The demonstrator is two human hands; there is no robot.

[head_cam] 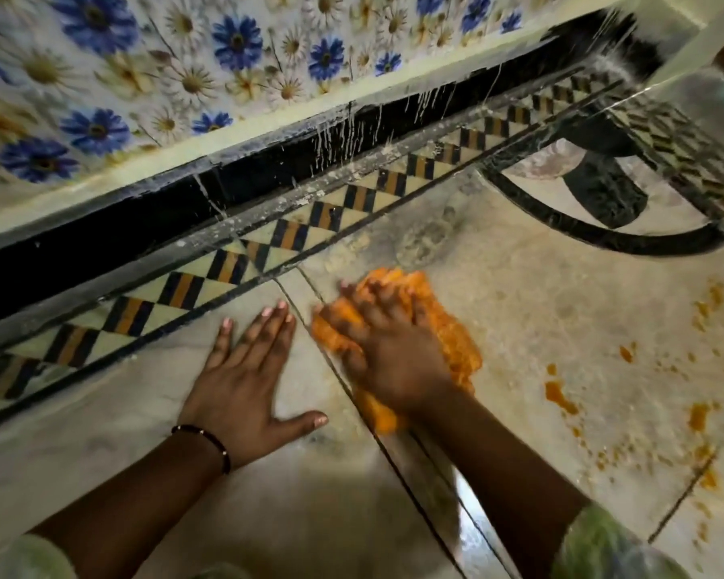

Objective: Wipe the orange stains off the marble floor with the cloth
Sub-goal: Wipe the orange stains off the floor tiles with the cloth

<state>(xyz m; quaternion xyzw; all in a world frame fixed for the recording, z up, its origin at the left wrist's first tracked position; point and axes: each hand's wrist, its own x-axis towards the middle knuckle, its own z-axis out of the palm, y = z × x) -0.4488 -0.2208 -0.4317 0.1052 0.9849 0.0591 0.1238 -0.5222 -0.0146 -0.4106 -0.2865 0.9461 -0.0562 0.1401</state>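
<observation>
Cloth (444, 328), orange and bunched, lies on the marble floor (540, 294) at the centre of the frame, pressed under the right hand (393, 348), whose fingers are spread over it; motion blur hides whether they curl into the fabric, so I cannot tell how tight the hold is. The left hand (243, 369) rests flat with straight fingers on the floor just left of the cloth, bracing. Orange stains (561, 399) are scattered at the right of the frame, well apart from the cloth. To wipe well, the person should probably sweep the cloth right, over those patches, press evenly with the palm, and fold to a cleaner face so the colour is lifted rather than smeared along the seams
</observation>
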